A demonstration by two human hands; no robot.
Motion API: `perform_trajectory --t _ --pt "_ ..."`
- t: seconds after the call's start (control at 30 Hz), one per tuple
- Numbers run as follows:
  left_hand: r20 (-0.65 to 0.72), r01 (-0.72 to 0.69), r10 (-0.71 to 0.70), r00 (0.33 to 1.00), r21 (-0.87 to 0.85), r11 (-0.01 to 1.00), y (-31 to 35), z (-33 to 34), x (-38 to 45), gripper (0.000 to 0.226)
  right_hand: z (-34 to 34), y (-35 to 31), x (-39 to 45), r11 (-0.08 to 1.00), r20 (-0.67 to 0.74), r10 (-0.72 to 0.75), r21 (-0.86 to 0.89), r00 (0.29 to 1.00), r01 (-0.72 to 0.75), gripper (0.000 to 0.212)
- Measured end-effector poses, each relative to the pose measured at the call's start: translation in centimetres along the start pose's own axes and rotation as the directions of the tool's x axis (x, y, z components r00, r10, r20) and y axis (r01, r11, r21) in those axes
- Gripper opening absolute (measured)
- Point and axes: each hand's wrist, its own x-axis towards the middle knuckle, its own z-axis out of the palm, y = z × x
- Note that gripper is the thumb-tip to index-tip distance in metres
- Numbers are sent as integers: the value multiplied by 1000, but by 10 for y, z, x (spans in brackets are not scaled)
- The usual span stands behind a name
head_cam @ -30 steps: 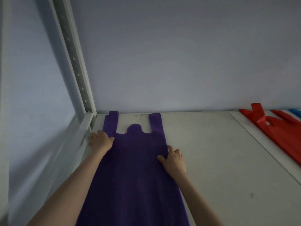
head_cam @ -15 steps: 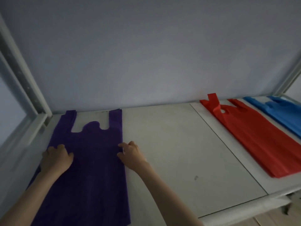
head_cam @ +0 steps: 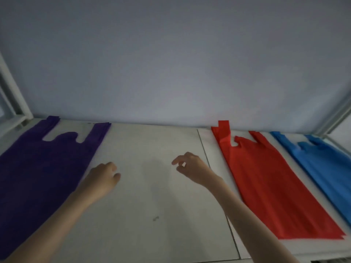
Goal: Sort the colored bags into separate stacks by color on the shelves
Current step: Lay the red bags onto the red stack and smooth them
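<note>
Three flat bag stacks lie on the white shelf [head_cam: 152,145], handles toward the back wall. The purple bags [head_cam: 43,168] are at the left, the red bags [head_cam: 266,179] right of centre, the blue bags [head_cam: 322,164] at the far right. My left hand [head_cam: 102,177] hovers just right of the purple stack's edge, fingers loosely curled, holding nothing. My right hand [head_cam: 190,166] hangs over the bare middle of the shelf, fingers relaxed and slightly bent, also holding nothing. One handle of the red bags is folded up against the wall.
A grey back wall [head_cam: 171,63] closes the shelf. White metal uprights stand at the left [head_cam: 11,95] and right [head_cam: 340,118] corners. A seam [head_cam: 214,177] runs front to back between two shelf panels. A small dark mark [head_cam: 155,218] lies near the front.
Both hands have lifted off the purple bags and moved right over the bare shelf. The view has swung right, bringing the red and blue stacks fully in.
</note>
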Motion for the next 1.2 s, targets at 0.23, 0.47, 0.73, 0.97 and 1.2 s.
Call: perform_trajectory --t 0.23,0.47,0.73,0.97,1.2 --pt "108 -221 218 970 19 975 132 61 5 40 -71 128 -29 977 -206 204 -19 957 -212 29" --pt "139 -351 350 926 -23 936 268 121 -9 47 -126 262 -54 829 -263 536 -11 802 -558 32" --pt "132 -314 302 944 77 946 375 183 -16 52 -157 372 -36 770 -54 636 102 770 -630 28" --pt "175 -212 179 968 200 957 384 208 -18 54 -151 392 -1 772 48 568 312 821 -553 48" --pt "108 -207 188 976 215 954 381 215 -20 56 -157 399 32 676 125 603 444 788 -588 62"
